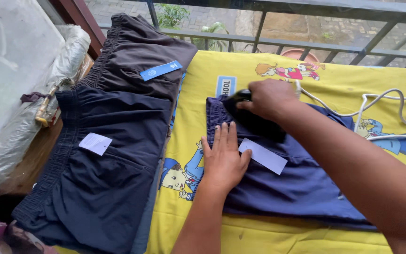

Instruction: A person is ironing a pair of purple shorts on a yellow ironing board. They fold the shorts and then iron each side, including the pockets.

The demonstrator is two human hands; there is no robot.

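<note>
A pair of navy shorts [297, 183] lies flat on a yellow cartoon-print cloth [259, 235], with a white tag [263, 155] on it. My left hand [222, 157] presses flat on the shorts near the elastic waistband, fingers together. My right hand [269, 98] grips the handle of a black iron [252, 120] that rests on the shorts just behind the left hand. The iron's white cord [377, 110] trails off to the right.
A stack of folded shorts lies at left: dark navy ones [99, 188] with a white tag in front, brown ones [142, 51] with a blue tag behind. Plastic-wrapped bundles [34, 108] sit far left. A metal railing [278, 28] runs along the back.
</note>
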